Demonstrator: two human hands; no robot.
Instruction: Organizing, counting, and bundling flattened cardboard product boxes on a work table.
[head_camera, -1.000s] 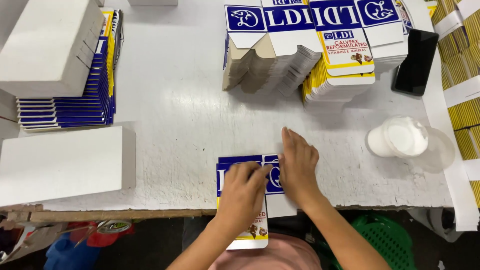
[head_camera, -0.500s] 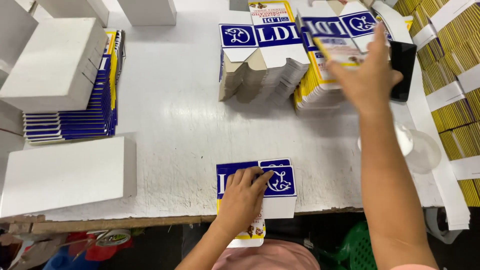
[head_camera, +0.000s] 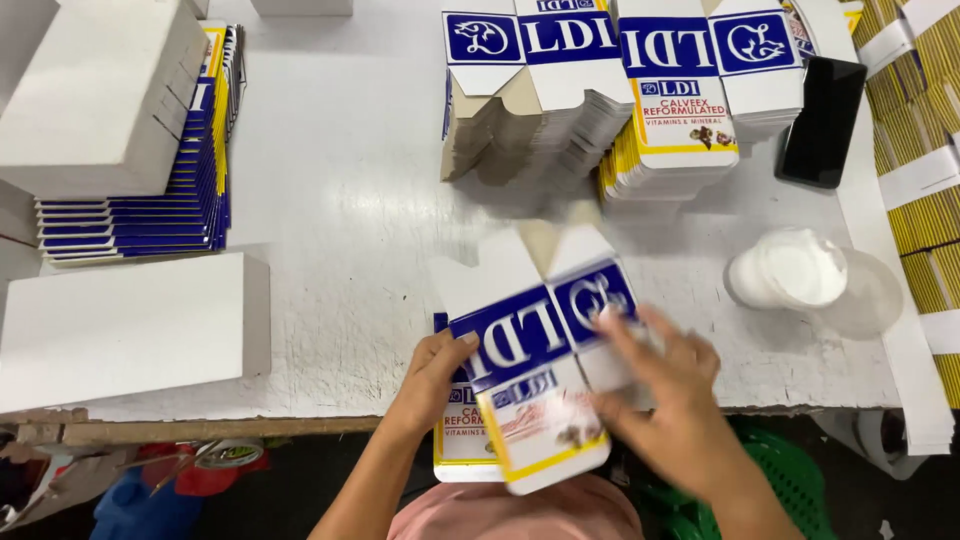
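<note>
A flat blue, white and yellow carton blank (head_camera: 535, 360) lies tilted over the table's near edge, on top of another flat blank (head_camera: 462, 440). My right hand (head_camera: 665, 395) grips the upper blank at its right side, blurred with motion. My left hand (head_camera: 430, 375) rests on the lower blank and touches the upper one's left edge. At the back of the table stands a fanned stack of the same flat blanks (head_camera: 620, 100).
Stacks of flat blanks (head_camera: 165, 190) with white board piles (head_camera: 95, 100) stand at the left, and a white board stack (head_camera: 125, 325) nearer. A black phone (head_camera: 822, 120) lies at the back right, a roll of white tape (head_camera: 785, 268) beside it. Yellow bundles (head_camera: 925, 170) line the right edge.
My right hand reached to the back stack, then came back to the near edge with a new blank, laid over the one under my left hand.
</note>
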